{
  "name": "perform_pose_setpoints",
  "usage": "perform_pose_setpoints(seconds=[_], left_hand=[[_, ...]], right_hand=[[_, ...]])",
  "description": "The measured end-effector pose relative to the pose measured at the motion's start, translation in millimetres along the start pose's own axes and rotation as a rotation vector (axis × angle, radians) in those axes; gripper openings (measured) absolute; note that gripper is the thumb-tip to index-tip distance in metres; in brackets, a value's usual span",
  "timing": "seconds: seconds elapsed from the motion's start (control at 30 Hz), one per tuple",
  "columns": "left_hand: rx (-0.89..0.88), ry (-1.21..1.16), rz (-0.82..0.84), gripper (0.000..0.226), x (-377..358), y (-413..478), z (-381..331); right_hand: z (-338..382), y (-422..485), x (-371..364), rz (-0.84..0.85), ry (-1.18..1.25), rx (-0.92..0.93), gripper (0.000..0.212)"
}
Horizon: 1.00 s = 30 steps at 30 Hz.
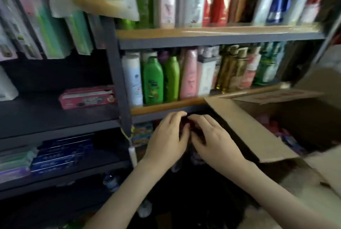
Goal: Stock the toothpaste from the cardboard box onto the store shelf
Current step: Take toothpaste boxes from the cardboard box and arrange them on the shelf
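Observation:
My left hand (166,140) and my right hand (214,140) meet just below the middle shelf's edge. Together they grip a small dark red pack (189,127), mostly hidden by the fingers and blurred. The open cardboard box (258,136) stands right of my hands, its near flap folded out toward them; pink and purple packs show dimly inside. On the left shelf (55,116) lies a pink toothpaste carton (86,97). Blue toothpaste cartons (60,153) are stacked one shelf lower.
Shampoo and lotion bottles (166,79) fill the middle and top shelves on the right. Hanging packets (55,31) cover the upper left. A dark upright post (118,84) divides the two shelf units. Small colourful packs (142,134) sit behind my left hand.

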<state>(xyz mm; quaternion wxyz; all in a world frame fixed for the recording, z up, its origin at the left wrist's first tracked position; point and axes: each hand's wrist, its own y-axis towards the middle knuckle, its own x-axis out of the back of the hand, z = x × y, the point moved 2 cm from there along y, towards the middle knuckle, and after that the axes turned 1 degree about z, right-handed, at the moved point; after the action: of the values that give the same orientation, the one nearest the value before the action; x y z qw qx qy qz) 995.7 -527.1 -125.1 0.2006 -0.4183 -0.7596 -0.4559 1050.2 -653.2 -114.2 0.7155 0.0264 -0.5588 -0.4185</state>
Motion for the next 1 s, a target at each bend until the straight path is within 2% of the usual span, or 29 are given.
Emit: perform_pose_setpoints(seconds=[0.1, 0.2, 0.33, 0.47, 0.6, 0.7, 0.8, 0.9, 1.0], left_hand=[[-0.019, -0.033, 0.052, 0.034, -48, 8, -87], [-0.005, -0.018, 0.168, 0.038, -89, 27, -160], [-0.007, 0.136, 0.370, 0.047, -136, 53, -215], [0.034, 0.268, 0.555, 0.056, -194, 70, -217], [0.144, 0.441, 0.683, 0.076, -245, 95, -192], [0.206, 0.686, 0.609, 0.079, -270, 119, -173], [0.229, 0.861, 0.480, 0.067, -287, 136, -165], [0.136, 0.744, 0.407, 0.056, -305, 142, -159], [0.035, 0.580, 0.640, 0.057, -323, 138, -157]], right_hand=[[-55, -50, 75, -0.001, -0.043, -0.037, 0.036], [-112, -92, 138, 0.063, -0.091, -0.105, 0.041], [-189, -125, 200, 0.087, -0.128, -0.219, 0.040], [-261, -138, 225, 0.078, -0.115, -0.324, 0.041], [-330, -134, 213, 0.137, -0.102, -0.384, 0.044], [-378, -117, 196, 0.228, -0.087, -0.375, 0.046], [-414, -87, 185, 0.370, -0.084, -0.378, 0.040], [-444, -58, 169, 0.549, -0.084, -0.365, 0.039], [-462, -37, 154, 0.726, -0.060, -0.275, 0.044]])
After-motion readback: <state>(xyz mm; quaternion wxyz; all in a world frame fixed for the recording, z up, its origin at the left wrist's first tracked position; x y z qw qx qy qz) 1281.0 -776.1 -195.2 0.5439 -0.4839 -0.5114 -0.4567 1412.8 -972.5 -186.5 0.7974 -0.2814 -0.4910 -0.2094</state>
